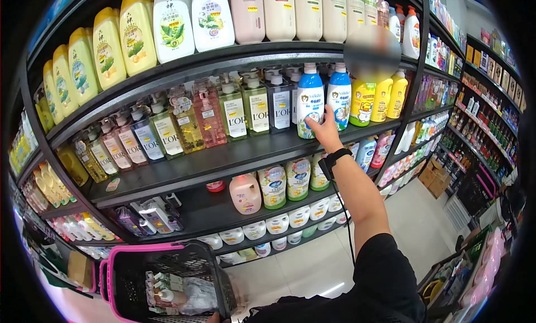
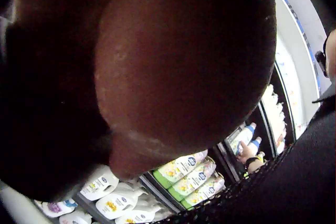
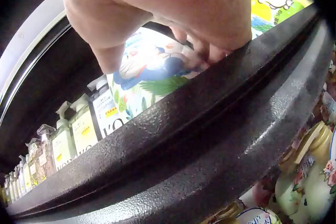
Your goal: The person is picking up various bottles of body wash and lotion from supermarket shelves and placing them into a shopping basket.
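A white bottle with a blue top (image 1: 310,99) stands upright on the middle shelf, beside a similar bottle (image 1: 339,94). My right hand (image 1: 326,134) grips its lower part, thumb on the left side and fingers towards the right. In the right wrist view, the right hand (image 3: 168,8) spans the printed bottle (image 3: 152,66) just above the shelf edge. At the bottom of the head view, part of my left hand (image 1: 215,318) holds the dark handle of a pink-rimmed basket (image 1: 148,247). The left hand (image 2: 184,61) looks dark and very close in the left wrist view; its fingers are hidden.
Pump bottles (image 1: 235,113) line the middle shelf to the left, yellow bottles (image 1: 384,99) the right. Larger bottles (image 1: 173,27) fill the shelf above, white jugs (image 1: 277,223) a lower one. Packages (image 1: 167,295) lie in the basket. Cardboard boxes (image 1: 434,179) sit on the floor at right.
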The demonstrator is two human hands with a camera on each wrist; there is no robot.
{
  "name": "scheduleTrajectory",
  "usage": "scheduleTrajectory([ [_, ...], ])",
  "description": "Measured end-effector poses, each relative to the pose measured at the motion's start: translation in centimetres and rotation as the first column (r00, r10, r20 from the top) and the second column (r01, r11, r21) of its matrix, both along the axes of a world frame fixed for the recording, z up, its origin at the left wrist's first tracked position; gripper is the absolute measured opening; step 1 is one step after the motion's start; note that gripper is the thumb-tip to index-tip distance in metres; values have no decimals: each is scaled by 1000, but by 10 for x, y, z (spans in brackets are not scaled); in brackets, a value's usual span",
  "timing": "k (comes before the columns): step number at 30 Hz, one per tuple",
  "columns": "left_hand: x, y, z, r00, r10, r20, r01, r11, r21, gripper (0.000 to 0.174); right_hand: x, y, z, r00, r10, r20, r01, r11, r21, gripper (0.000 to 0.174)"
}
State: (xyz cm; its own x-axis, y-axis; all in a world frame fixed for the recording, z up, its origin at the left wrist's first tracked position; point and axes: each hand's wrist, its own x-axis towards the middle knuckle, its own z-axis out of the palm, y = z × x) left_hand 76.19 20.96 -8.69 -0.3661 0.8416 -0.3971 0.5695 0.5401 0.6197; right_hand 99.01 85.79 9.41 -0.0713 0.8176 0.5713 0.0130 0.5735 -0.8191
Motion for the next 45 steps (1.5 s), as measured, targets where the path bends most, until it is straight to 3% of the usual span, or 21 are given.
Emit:
scheduleTrajectory([
  [2,-1,-2,-9,999,38,-2,-38,999,-21,37,0,-9,10,1000,-27,1,27,997,-74,96],
  [6,-1,2,-7,997,70,-34,-74,989,-126,38,-11,18,-5,936,-312,166,269,934,237,87],
  [9,-2,1,-2,998,57,-20,-59,994,-87,40,-15,-8,12,996,-61,70,45,978,203,80],
  [10,-3,2,0,998,55,1,-55,996,-69,41,-18,-1,6,1000,28,-15,-26,992,123,69],
  [12,1,6,16,994,74,81,-75,997,8,42,-17,8,1,1000,17,-10,-15,989,144,64],
  [13,-24,-4,-30,999,-35,27,37,996,-81,55,-16,10,-4,1000,17,-6,-16,989,149,61],
  [15,-27,-2,-34,997,-39,60,34,995,92,52,-15,-12,7,999,-47,10,46,993,107,56],
  [17,-17,7,-2,989,132,73,-141,980,140,56,-13,-28,10,993,73,-88,-66,995,75,53],
  [19,-24,6,1,980,198,28,-199,962,188,51,-8,-45,8,977,116,-180,-118,993,-1,50],
  [20,-24,11,13,979,201,37,-204,947,249,50,-3,-87,23,977,102,-186,-132,979,-156,47],
  [21,-26,17,24,978,202,48,-207,930,304,49,0,-104,16,930,216,-299,-253,963,-92,46],
  [23,-33,29,39,990,131,-50,-100,909,404,47,8,-150,-6,891,267,-368,-356,913,-198,45],
  [25,-43,53,44,990,-14,-137,95,788,609,45,7,-205,-34,854,375,-362,-463,864,-199,49],
  [27,-27,82,71,984,-3,180,-107,794,598,47,-2,-266,-58,833,459,-310,-541,792,-281,58],
  [31,-6,133,85,882,-227,412,-180,646,741,67,-34,-353,-104,661,727,-186,-734,576,-359,71],
  [32,4,141,95,846,-281,453,-201,618,760,67,-41,-372,-118,676,730,-101,-707,602,-371,73],
  [33,11,143,101,805,-338,487,-223,588,778,67,-46,-385,-130,620,782,-59,-733,551,-399,73],
  [35,14,125,96,760,-276,589,-339,604,721,65,-58,-408,-121,530,839,-121,-786,433,-440,77],
  [40,-5,78,98,605,-305,735,-462,618,637,66,-84,-441,-117,464,886,-3,-783,409,-469,85],
  [44,-44,44,79,783,-188,593,-356,647,674,77,-128,-477,-104,431,887,-167,-842,328,-429,87],
  [45,-56,32,81,821,-160,549,-327,657,680,78,-138,-482,-106,428,900,-81,-832,357,-425,84],
])
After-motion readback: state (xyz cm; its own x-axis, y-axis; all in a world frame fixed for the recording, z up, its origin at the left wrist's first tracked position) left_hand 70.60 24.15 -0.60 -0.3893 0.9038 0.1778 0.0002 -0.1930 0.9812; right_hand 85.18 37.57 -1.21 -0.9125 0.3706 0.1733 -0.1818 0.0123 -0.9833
